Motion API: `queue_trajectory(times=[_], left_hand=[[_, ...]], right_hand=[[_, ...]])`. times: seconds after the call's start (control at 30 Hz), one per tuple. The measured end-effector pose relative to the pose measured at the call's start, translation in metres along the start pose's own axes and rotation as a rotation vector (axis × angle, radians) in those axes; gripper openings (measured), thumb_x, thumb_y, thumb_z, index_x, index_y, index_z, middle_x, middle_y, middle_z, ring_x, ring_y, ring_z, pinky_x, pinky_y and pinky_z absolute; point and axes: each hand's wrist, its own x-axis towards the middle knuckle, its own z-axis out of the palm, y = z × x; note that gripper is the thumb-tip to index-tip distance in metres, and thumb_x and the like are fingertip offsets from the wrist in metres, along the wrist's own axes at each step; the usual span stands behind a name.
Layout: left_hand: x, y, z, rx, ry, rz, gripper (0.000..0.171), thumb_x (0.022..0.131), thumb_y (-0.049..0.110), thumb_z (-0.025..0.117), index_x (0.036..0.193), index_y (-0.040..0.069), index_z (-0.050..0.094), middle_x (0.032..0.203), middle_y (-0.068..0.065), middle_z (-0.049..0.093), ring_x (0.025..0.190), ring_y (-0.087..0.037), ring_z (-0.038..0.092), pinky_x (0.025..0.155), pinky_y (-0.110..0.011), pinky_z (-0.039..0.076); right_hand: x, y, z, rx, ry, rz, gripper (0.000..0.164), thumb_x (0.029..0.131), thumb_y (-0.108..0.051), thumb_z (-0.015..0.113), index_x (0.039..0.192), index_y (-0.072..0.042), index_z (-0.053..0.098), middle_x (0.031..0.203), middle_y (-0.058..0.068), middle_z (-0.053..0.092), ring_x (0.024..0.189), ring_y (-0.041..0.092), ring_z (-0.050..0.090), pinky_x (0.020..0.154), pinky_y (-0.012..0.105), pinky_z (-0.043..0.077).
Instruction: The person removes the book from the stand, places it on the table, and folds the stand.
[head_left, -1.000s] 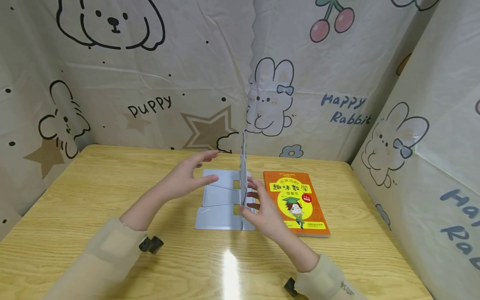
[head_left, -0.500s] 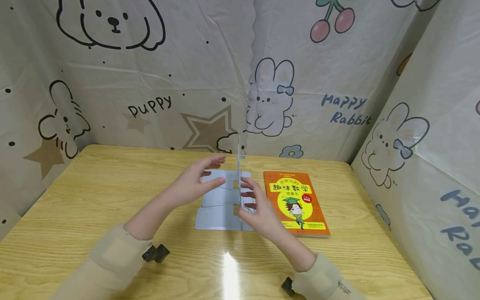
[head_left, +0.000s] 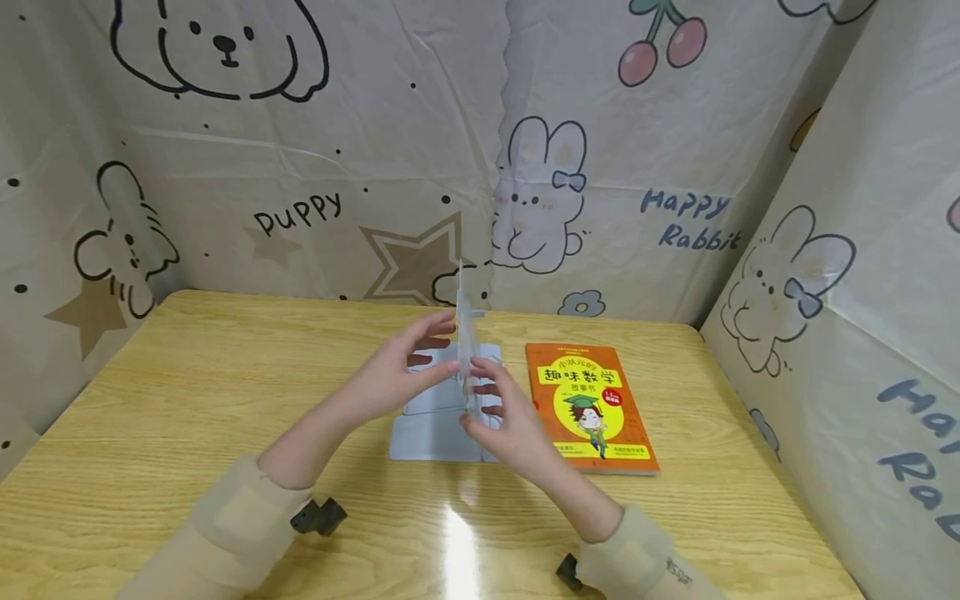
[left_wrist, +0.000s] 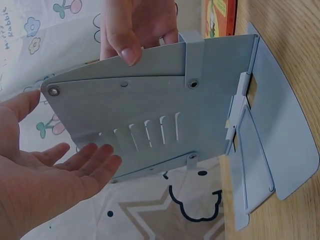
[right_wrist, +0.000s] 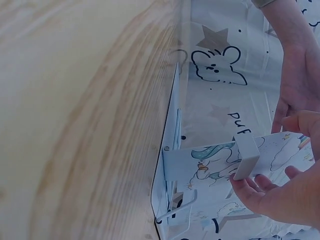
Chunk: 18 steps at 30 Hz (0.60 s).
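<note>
A pale grey metal book stand point(head_left: 431, 437) rests on the table, its flat base down and its back panel point(left_wrist: 150, 107) standing upright, edge-on in the head view. My right hand point(head_left: 517, 421) holds the panel's near edge, with the thumb lapping onto the slotted back face in the left wrist view. Its other fingers lie along the face printed with a cartoon unicorn point(right_wrist: 215, 162). On the other side my left hand point(head_left: 397, 371) has its fingers spread close to the slotted face; whether the fingertips touch it I cannot tell.
An orange and yellow storybook point(head_left: 592, 408) lies flat on the wooden table point(head_left: 225, 375), right of the stand. A patterned cloth point(head_left: 420, 150) hangs behind the table and at both sides.
The upright panel has tipped to the left, with my right hand moving along with it. My left hand has come forward and right, closer to the panel. The base and storybook stay put.
</note>
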Motion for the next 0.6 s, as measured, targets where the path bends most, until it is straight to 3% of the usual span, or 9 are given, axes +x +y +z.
queue_trajectory(times=[0.6], left_hand=[[-0.0097,0.0079,-0.0007,-0.067,0.013,-0.044,0.07,0.081,0.022,0.066,0.139,0.017,0.027,0.138,-0.005,0.035,0.117,-0.025,0.045,0.095,-0.043,0.041]], right_hand=[[-0.0007,0.0004,0.0009,-0.032,-0.055,-0.012,0.065,0.078,-0.009,0.065,0.135,-0.01,0.033,0.133,0.01,0.039,0.114,0.033,0.045,0.091,0.048,0.043]])
